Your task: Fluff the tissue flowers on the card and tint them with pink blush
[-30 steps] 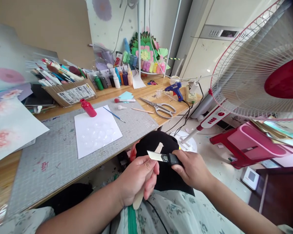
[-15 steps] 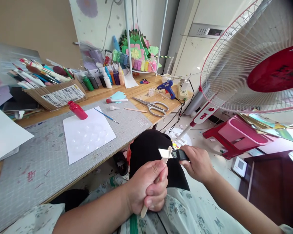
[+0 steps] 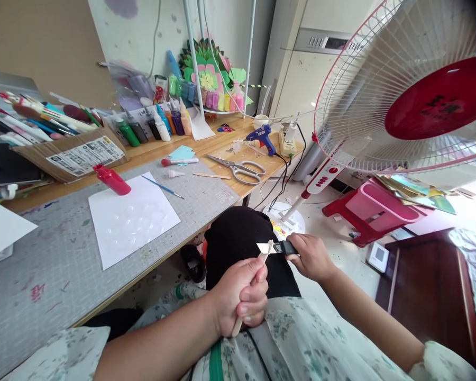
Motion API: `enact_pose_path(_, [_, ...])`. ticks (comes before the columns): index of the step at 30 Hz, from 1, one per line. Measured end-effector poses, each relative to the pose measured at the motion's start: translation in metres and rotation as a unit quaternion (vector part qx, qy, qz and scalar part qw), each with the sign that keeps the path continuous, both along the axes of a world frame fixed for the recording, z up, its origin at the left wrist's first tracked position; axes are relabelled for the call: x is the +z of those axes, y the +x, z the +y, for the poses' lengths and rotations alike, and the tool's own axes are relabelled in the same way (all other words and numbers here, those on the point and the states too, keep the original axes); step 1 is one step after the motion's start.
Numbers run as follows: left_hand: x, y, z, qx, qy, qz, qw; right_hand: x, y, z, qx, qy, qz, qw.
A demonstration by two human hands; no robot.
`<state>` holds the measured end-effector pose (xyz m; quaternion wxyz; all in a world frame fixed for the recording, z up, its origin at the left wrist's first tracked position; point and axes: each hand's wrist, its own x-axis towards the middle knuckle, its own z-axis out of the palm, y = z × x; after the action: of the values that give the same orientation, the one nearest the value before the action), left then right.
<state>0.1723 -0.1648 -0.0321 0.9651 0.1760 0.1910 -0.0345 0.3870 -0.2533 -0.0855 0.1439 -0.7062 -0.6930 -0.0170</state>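
Note:
My left hand (image 3: pixel 244 296) is wrapped round a wooden craft stick (image 3: pixel 237 327), whose lower end sticks out below the fist and whose upper end points up and away from me. In my right hand (image 3: pixel 311 256) is a utility knife (image 3: pixel 284 248) with a black body. Its wide blade (image 3: pixel 262 247) crosses the top of the stick and touches it, with a sliver of wood curling up at the contact. Both hands are held above my lap, in front of a black-covered knee (image 3: pixel 241 233).
On the desk to the left lie a white sheet (image 3: pixel 135 233) with clear blobs, a red paint bottle (image 3: pixel 111 180), a thin brush (image 3: pixel 162 187), scissors (image 3: pixel 240 169) and a blue glue gun (image 3: pixel 264 138). A large fan (image 3: pixel 412 95) and a pink bin (image 3: pixel 384 203) stand at right.
The knife blade has cut into the stick's top, raising a sliver there. My view has shifted slightly, so the desk sits further left in the picture.

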Motion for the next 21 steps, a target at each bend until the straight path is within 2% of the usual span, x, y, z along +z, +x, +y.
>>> enact_pose_path(2, [0.003,-0.003,-0.003,-0.002,0.004,-0.010,1.000,-0.003,0.012,-0.001,-0.039,-0.008,-0.002,0.999])
enact_pose_path(4, [0.009,-0.009,-0.005,-0.019,0.041,-0.027,0.999,-0.002,0.034,-0.008,-0.121,-0.006,-0.008,0.993])
enact_pose_path(6, [0.014,-0.015,-0.006,-0.019,0.074,-0.037,0.996,0.004,0.059,-0.018,-0.217,0.002,-0.018,0.976])
enact_pose_path(9, [0.018,-0.020,-0.005,0.008,0.087,-0.025,0.996,0.016,0.077,-0.031,-0.295,-0.014,-0.025,0.955])
enact_pose_path(11, [0.019,-0.020,-0.004,0.012,0.108,-0.012,0.994,0.024,0.066,-0.031,-0.268,-0.039,0.006,0.963])
enact_pose_path(14, [0.022,-0.019,-0.004,0.027,0.184,0.043,0.982,0.036,0.030,-0.019,-0.184,-0.027,0.037,0.982])
enact_pose_path(18, [0.023,-0.020,-0.004,0.049,0.356,0.117,0.926,0.054,-0.013,-0.004,-0.023,0.022,0.039,0.999])
enact_pose_path(21, [0.021,-0.020,-0.004,0.056,0.423,0.150,0.892,0.063,-0.030,0.000,0.037,0.016,0.015,0.999])
